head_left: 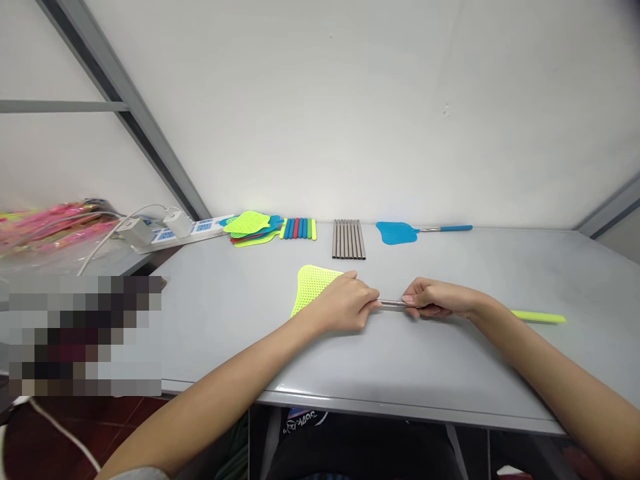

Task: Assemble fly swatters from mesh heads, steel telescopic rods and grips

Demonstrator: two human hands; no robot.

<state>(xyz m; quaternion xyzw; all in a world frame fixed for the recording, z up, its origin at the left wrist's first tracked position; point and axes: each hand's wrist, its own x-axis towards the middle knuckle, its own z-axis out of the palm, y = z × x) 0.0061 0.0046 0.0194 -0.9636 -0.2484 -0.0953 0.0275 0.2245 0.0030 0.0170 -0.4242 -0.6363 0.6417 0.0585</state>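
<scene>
A yellow-green fly swatter head (311, 285) with a perforated mesh shows above the table in the middle. My left hand (350, 301) is closed around its neck, hiding part of the mesh. From there a thin metal rod (393, 303) runs right, into the closed fingers of my right hand (430, 298). Beyond my right forearm a yellow-green handle (543, 317) sticks out; the forearm hides whether it joins the rod.
Along the wall lie stacked swatter heads (250, 223), several coloured handles (299, 229), a row of metal tubes (349, 240) and a blue fly swatter (399, 233). A power strip (200, 230) with plugged chargers and cables is at the left, near pink bagged items (65, 230).
</scene>
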